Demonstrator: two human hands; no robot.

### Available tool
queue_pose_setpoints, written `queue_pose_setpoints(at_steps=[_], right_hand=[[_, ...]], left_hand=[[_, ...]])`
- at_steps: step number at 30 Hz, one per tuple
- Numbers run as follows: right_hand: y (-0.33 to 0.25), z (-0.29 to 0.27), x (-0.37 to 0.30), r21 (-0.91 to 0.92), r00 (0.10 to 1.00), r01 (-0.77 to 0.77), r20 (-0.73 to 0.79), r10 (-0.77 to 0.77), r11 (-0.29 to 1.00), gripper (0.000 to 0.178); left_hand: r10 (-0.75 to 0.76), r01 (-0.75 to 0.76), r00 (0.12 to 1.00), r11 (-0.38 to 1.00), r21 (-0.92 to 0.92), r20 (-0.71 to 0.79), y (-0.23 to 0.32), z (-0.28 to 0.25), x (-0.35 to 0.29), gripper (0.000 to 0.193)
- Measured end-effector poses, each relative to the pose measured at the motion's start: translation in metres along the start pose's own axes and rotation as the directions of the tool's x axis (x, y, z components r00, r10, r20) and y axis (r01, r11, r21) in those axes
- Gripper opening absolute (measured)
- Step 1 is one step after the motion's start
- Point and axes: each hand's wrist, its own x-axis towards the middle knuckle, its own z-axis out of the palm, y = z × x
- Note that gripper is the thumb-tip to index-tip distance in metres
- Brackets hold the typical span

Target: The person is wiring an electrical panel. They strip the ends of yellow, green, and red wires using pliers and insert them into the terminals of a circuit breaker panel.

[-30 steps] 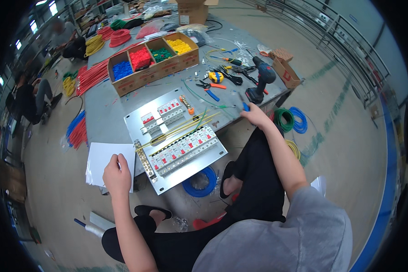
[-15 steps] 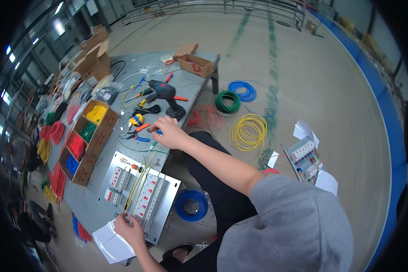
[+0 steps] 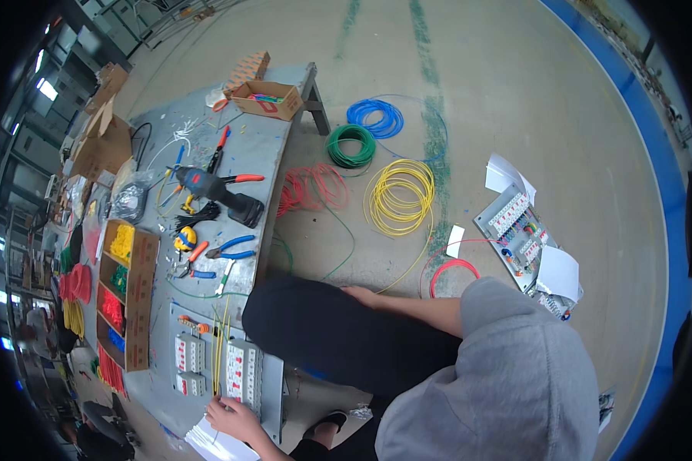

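Near left on the counter (image 3: 257, 150), the left hand (image 3: 234, 421) is at the near end of the breaker panel (image 3: 272, 399), fingers bent by the ends of the yellow wires (image 3: 221, 346), w/ white paper (image 3: 211, 444) showing below; can't tell if that grip pinches wire or just rests; right hand (image 3: 361, 296) is mostly hidden past the leg (image 3: 346, 338), prob. propped on it, so its grip can't be made out; panel lies flat along the counter's edge, presumably for easy reach; wires run lengthwise btwn its breaker rows (image 3: 242, 376), maybe to follow the gap; drill (image 3: 207, 188) & blue-handled pliers (image 3: 237, 247) lie farther off, likely parked clear of the panel; left of them, a divided cardboard box (image 3: 140, 307) has small yellow, green, red & blue parts, one colour per slot, prob. to avoid mixing; at far end, small open carton (image 3: 277, 109) w/ assorted coloured bits.
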Motion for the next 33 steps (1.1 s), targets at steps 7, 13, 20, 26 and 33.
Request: queue_pose_setpoints(at_steps=[7,13,20,26,33], right_hand=[[0.052,-0.040,-0.024,-0.456,0.867,0.348,-0.176,-0.466,0.819,0.041],[-0.032,0.019,-0.050,-0.489,0.683,0.626,-0.034,-0.730,0.608,0.042],[0.070,-0.103,-0.039,-0.929,0.931,-0.150,-0.248,-0.267,0.339,0.040],[0.112,-0.190,-0.091,-0.550,0.307,-0.357,-0.833,-0.461,0.755,0.041],[0.014,-0.208,-0.039,-0.393,0.513,0.051,-0.778,-0.362,0.918,0.032]], left_hand=[[-0.013,0.012,0.999,0.999,0.031,0.047,0.010,0.001,-0.002,0.030],[-0.005,0.005,0.999,1.000,0.002,0.039,0.003,0.009,-0.001,0.035],[0.015,-0.015,1.000,1.000,0.014,-0.027,0.005,0.008,0.001,0.030],[0.006,-0.004,0.999,0.999,0.035,-0.043,0.008,0.004,-0.005,0.028],[0.031,-0.028,0.998,0.998,0.051,-0.062,0.007,0.006,-0.002,0.024]])
